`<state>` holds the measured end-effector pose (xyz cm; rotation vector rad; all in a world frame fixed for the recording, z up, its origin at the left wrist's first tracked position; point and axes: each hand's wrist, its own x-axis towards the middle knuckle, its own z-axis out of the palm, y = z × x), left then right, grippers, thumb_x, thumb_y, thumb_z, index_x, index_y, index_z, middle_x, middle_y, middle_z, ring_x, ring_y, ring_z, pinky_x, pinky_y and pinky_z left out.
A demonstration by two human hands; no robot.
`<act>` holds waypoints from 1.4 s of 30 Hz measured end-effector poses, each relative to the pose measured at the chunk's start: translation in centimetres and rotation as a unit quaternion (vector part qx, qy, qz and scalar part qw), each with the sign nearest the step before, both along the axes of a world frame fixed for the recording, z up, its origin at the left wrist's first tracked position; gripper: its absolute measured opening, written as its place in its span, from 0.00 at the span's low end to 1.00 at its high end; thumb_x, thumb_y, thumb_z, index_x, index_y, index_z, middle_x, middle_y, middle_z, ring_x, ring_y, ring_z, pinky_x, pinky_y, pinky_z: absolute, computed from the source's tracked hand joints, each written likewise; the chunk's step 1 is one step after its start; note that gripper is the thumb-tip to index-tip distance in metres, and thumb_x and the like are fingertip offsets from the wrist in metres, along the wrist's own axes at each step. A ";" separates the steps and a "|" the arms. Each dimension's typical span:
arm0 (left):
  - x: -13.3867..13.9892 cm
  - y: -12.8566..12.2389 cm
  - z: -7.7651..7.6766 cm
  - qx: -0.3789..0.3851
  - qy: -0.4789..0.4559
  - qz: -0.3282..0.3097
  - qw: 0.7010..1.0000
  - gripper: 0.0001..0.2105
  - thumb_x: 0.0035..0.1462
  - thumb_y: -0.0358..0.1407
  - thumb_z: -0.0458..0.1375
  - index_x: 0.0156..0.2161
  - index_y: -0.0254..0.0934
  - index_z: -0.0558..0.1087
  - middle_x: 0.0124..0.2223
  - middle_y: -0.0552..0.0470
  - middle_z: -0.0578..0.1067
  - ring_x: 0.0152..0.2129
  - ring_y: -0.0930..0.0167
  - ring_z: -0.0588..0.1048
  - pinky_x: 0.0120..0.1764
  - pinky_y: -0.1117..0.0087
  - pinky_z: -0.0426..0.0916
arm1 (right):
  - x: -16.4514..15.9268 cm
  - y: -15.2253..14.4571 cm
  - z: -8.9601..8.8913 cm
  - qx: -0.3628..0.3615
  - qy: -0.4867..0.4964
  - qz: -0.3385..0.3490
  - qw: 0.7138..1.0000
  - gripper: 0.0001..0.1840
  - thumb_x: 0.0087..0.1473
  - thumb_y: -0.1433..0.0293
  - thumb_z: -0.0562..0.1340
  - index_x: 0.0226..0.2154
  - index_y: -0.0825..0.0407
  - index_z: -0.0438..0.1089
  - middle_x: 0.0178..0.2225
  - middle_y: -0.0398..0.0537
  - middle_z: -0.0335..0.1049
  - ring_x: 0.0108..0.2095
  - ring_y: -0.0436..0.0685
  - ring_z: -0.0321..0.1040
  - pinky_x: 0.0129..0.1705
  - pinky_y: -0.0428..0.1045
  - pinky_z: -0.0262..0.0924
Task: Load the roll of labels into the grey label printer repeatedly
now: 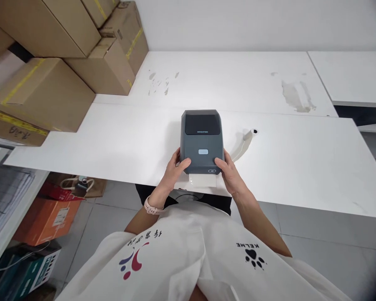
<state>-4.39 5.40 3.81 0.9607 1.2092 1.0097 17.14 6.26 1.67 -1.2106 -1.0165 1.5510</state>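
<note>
A dark grey label printer (201, 144) with a glossy black window and a pale button sits near the front edge of the white table. My left hand (174, 169) grips its left side, thumb on the top cover near the front corner. On the opposite side my right hand (230, 171) holds it the same way; the fingers of both hands are partly hidden by the casing. A blank white label strip (202, 180) sticks out from the printer's front. To the right, a small roll of pale paper (249, 136) lies with a strip unrolled toward the printer.
Cardboard boxes (47, 92) with yellow tape are stacked at the table's left end. The white table (288, 167) has worn patches toward the back, and a wall rises behind it. An orange box (47, 219) stands on the floor at the lower left.
</note>
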 end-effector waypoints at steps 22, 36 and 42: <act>2.9 -4.8 -0.3 -0.145 -0.044 -0.049 0.987 0.25 0.51 0.55 0.67 0.20 0.36 0.70 0.19 0.57 0.67 0.17 0.79 0.60 0.27 0.71 0.58 | -0.5 0.7 -0.2 -0.005 0.005 -0.047 0.999 0.57 0.45 0.46 0.72 0.71 0.46 0.53 0.71 0.53 0.61 0.70 0.70 0.59 0.70 0.65 0.58; -3.5 -3.0 -0.1 -0.009 0.202 -0.045 0.978 0.21 0.61 0.54 0.60 0.29 0.37 0.79 0.28 0.51 0.79 0.26 0.71 0.73 0.32 0.69 0.68 | -2.3 -0.4 3.3 0.543 -0.490 -0.085 0.677 0.22 0.62 0.70 0.64 0.58 0.46 0.65 0.40 0.43 0.82 0.54 0.59 0.75 0.68 0.59 0.49; -1.7 -2.5 0.2 0.148 0.208 0.096 0.962 0.27 0.66 0.53 0.56 0.65 0.46 0.69 0.70 0.45 0.69 0.66 0.60 0.68 0.65 0.57 0.65 | -2.9 -0.3 4.2 0.442 -0.497 0.006 0.747 0.13 0.66 0.61 0.59 0.50 0.42 0.72 0.37 0.45 0.80 0.47 0.62 0.78 0.68 0.65 0.47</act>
